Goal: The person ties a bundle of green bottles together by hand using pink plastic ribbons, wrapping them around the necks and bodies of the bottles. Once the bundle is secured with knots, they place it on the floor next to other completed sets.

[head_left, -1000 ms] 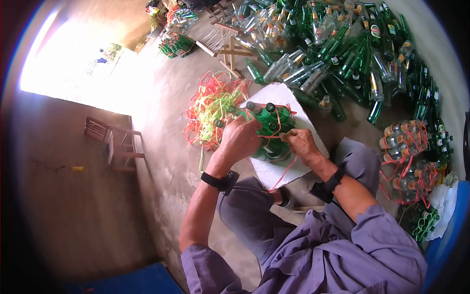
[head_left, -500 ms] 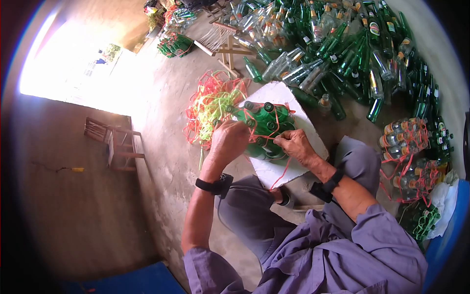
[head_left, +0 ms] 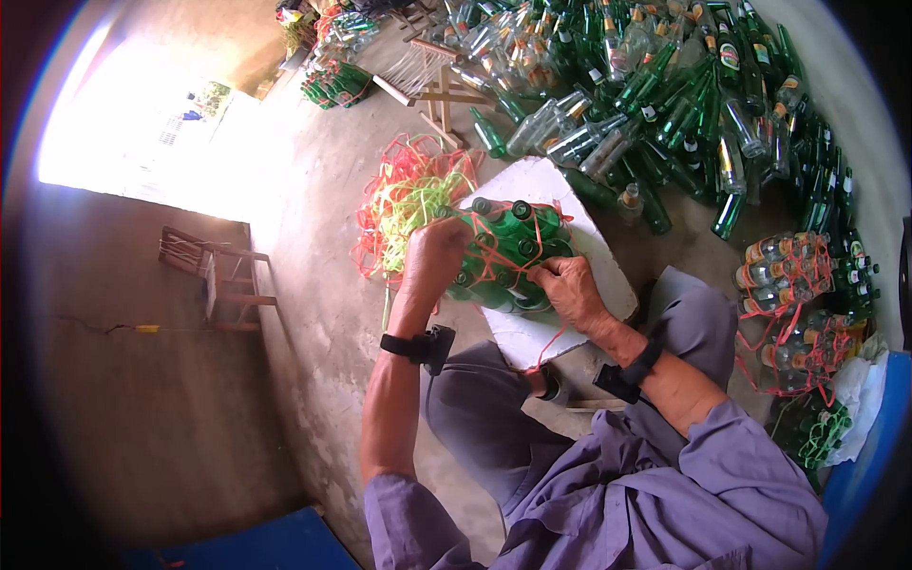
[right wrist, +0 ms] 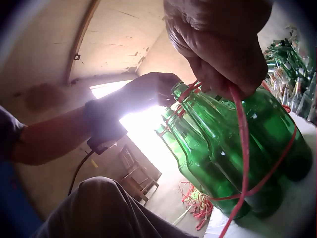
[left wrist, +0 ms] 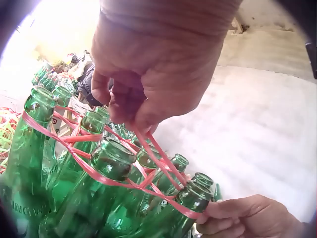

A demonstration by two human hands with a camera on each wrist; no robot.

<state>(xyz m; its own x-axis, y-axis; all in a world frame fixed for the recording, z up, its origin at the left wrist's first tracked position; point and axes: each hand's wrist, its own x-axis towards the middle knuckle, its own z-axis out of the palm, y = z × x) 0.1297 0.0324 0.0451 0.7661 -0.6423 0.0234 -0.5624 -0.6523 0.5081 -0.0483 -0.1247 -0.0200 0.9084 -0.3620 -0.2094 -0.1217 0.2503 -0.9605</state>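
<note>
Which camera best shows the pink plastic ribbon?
The left wrist view: up close, the pink plastic ribbon loops around green glass bottle necks. The head view shows it small; the right wrist view, a strand and lower band.

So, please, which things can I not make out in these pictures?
Left hand, head view: fingertips hidden behind the hand itself.
Front green bottles, left wrist view: bases cut off by the lower edge.
Doorway, head view: the outside is mostly lost in glare.
Bottle heap, head view: label words too small to read.
</note>
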